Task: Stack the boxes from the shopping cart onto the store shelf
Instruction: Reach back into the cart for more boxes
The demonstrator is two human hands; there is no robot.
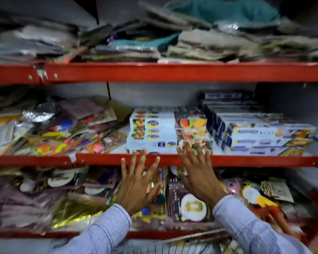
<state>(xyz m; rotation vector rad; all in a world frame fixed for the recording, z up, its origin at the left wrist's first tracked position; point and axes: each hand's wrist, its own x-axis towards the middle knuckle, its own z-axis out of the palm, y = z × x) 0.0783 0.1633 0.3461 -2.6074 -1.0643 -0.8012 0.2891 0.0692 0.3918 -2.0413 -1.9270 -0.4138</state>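
A stack of long pale-blue boxes [152,131] with fruit pictures lies on the middle shelf [246,160], its red front rail below. A second column of box ends [191,125] stands beside it, and a larger pile of the same boxes [264,136] lies to the right. My left hand [138,182] is spread open with its fingertips at the rail under the left stack. My right hand [196,169] is also spread, its fingertips touching the lower box ends of the middle column. Neither hand holds anything. The shopping cart is out of view.
Plastic-wrapped party goods [59,129] crowd the left of the middle shelf. Folded packets [191,43] fill the top shelf above a red rail [173,72]. The bottom shelf holds foil and decoration packs [191,206].
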